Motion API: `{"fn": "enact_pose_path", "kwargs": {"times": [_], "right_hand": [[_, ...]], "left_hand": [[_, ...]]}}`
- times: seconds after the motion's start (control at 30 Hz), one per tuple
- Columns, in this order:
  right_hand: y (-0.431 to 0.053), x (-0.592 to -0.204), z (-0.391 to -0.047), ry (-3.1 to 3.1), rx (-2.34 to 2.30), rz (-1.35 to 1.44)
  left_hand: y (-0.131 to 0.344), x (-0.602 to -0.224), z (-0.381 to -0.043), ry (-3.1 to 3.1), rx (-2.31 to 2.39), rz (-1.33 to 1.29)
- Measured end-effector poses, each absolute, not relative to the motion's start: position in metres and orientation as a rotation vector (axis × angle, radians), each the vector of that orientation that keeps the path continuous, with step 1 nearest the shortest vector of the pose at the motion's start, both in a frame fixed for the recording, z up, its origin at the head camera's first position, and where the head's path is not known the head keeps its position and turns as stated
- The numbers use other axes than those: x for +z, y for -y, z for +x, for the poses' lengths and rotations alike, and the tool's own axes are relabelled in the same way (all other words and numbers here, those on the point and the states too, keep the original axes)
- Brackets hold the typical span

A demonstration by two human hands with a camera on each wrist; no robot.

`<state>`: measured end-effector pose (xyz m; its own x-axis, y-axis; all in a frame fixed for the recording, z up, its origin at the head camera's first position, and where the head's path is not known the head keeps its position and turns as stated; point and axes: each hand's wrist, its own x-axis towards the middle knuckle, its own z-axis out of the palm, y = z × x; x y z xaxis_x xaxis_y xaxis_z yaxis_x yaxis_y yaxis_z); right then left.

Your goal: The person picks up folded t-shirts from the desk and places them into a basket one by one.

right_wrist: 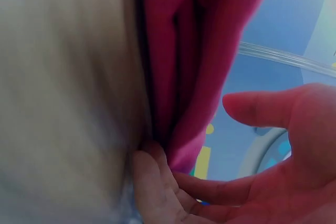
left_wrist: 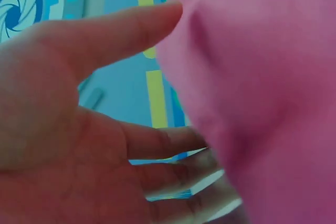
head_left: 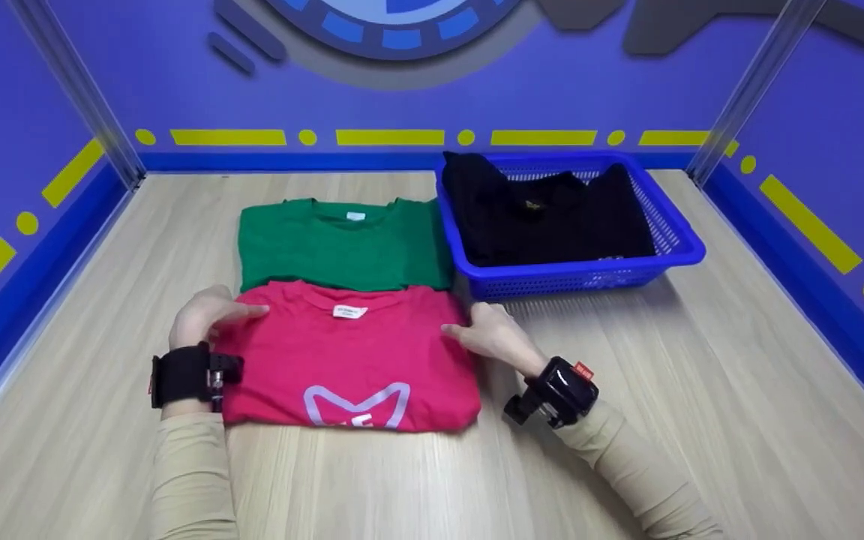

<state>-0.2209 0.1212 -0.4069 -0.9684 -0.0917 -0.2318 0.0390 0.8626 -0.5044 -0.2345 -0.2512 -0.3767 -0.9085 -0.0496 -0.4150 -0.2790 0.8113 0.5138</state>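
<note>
A folded pink T-shirt with a white neck label and a pale outline print lies on the table, its collar overlapping the lower edge of a folded green T-shirt. My left hand is at the pink shirt's left side; in the left wrist view its thumb is spread from the fingers, whose tips meet the cloth edge. At the right side is my right hand. The right wrist view shows its fingertips low against the layered fold, near the tabletop, with the thumb held apart from the cloth.
A blue plastic basket holding a black garment stands at the back right, against the green shirt's right edge. Blue printed panels wall the wooden table at the back and both sides.
</note>
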Motion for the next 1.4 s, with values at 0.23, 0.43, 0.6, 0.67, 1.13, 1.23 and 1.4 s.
{"fn": "enact_pose_path", "kwargs": {"times": [0.23, 0.43, 0.6, 0.67, 1.13, 1.23, 1.4], "right_hand": [[-0.120, -0.408, -0.226, -2.638, -0.972, 0.046], [-0.123, -0.412, -0.227, -2.497, -1.195, 0.098], [-0.121, -0.412, -0.225, -2.449, -1.217, 0.071], [-0.119, -0.413, -0.225, -2.432, -1.218, 0.056], [-0.108, -0.418, -0.219, -2.307, -1.389, -0.101], [-0.108, -0.416, -0.219, -2.308, -1.426, -0.119], [-0.109, -0.411, -0.218, -2.265, -1.519, -0.129]], "left_hand": [[0.252, -0.383, -0.238, -2.520, 0.917, -0.268], [0.250, -0.388, -0.241, -2.450, 1.037, -0.259], [0.245, -0.388, -0.245, -2.419, 1.005, -0.171], [0.243, -0.388, -0.247, -2.432, 0.945, -0.130], [0.237, -0.383, -0.244, -2.431, 0.807, -0.002], [0.235, -0.380, -0.244, -2.450, 0.805, 0.025], [0.233, -0.374, -0.240, -2.447, 0.853, 0.047]]}}
